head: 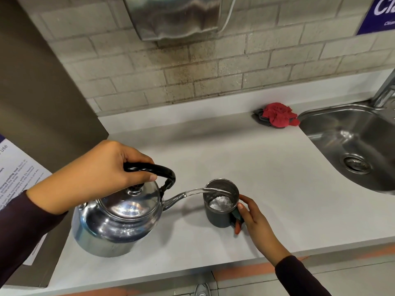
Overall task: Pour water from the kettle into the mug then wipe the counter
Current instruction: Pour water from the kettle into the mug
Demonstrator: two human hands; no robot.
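Near the counter's [267,167] front left corner, the left hand [92,178] wraps the polished steel kettle's [115,218] black handle; keep the tilt gentle so the stream stays inside the rim. The right hand's fingers [239,221] pinch the dark mug's [221,205] handle. A crumpled red cloth [277,114] waits beside the steel sink [342,133].

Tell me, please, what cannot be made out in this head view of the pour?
- Water level in the kettle: the lid hides it.
- Notice at left: cut by the edge, print too blurred to read.
- Mug handle: mostly behind the right hand fingers.
- Kettle handle grip: covered by the left hand.
- Tap over the sink: cut by the right edge.
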